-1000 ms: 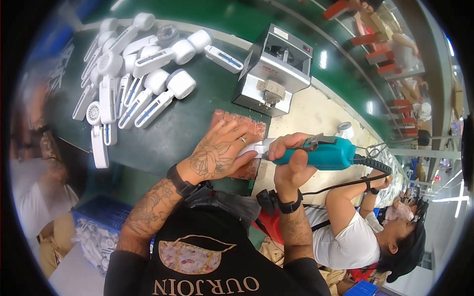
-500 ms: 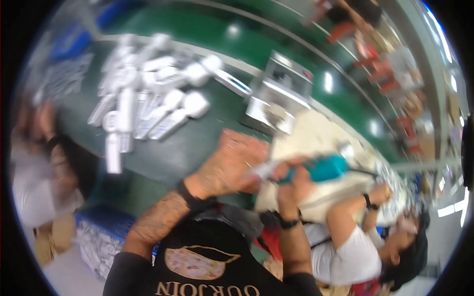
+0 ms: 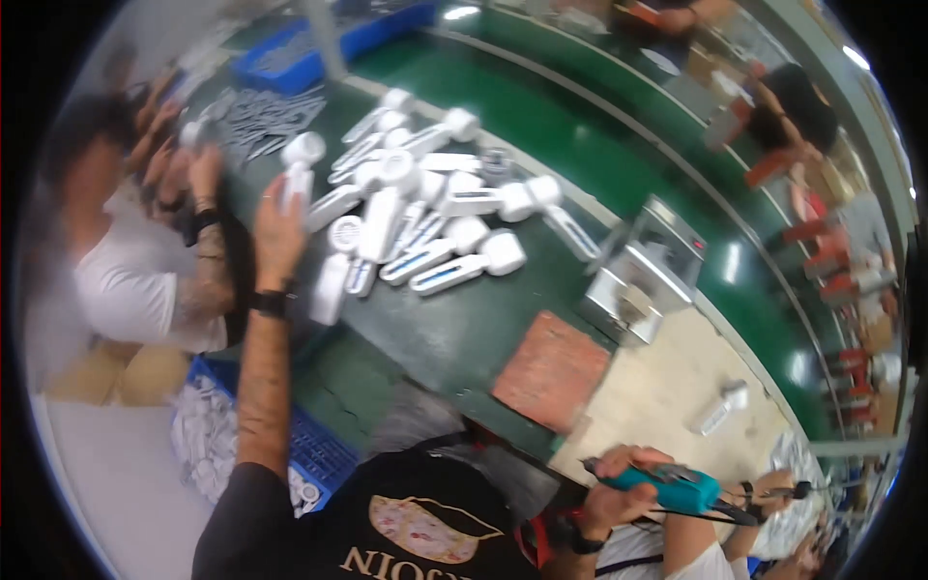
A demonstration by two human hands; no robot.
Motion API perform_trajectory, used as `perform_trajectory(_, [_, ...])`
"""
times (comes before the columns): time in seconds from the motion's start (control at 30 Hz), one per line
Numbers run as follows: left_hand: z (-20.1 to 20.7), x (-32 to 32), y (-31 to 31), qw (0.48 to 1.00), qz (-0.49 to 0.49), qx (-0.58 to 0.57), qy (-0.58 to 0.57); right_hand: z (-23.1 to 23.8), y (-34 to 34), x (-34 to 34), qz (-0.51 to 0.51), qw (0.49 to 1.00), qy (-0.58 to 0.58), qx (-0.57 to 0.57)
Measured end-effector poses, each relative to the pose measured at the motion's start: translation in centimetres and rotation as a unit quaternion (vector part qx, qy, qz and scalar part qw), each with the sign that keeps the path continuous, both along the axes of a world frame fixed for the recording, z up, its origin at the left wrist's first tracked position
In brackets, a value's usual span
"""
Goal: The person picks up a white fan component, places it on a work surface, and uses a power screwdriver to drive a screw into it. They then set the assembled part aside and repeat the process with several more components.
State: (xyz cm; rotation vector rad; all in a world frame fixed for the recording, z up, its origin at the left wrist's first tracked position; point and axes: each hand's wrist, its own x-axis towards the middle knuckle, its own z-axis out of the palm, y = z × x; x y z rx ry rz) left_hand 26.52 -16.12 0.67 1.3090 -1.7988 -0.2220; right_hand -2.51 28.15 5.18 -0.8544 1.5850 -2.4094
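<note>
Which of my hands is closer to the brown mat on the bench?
Right. The right hand, gripping the teal power screwdriver, is just below the brown mat; the left hand is far off, holding a white device.

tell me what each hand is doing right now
Left hand: closed on a white plastic handheld device, at the pile's edge.
Right hand: closed on a teal electric screwdriver.

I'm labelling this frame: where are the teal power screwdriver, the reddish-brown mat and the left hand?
teal power screwdriver (image 3: 677,488), head view, body.
reddish-brown mat (image 3: 551,370), head view, centre.
left hand (image 3: 277,227), head view, back.

White handheld device (image 3: 302,166), apparently upright; teal electric screwdriver (image 3: 667,486), level.
</note>
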Motion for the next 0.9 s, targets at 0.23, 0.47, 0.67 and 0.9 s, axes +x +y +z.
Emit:
perform_trajectory(0.23, [4.4,-5.5,3.5,0.978,-0.114,-0.056,0.165,-0.1,0.5,-0.2,0.050,0.996,-0.075,0.025])
perform_trajectory(0.47, [4.4,-35.2,28.9,0.722,-0.660,0.153,0.142,-0.5,4.5,-2.1,0.000,0.997,-0.067,0.045])
perform_trajectory(0.67, [-0.8,-50.3,40.1,0.739,-0.653,0.162,-0.026,-0.2,7.2,-2.7,-0.082,0.989,-0.022,0.122])
perform_trajectory(0.9, [-3.4,-52.5,40.6,0.796,-0.597,0.095,0.030,0.0,9.8,-5.0,-0.063,0.992,0.014,0.108])
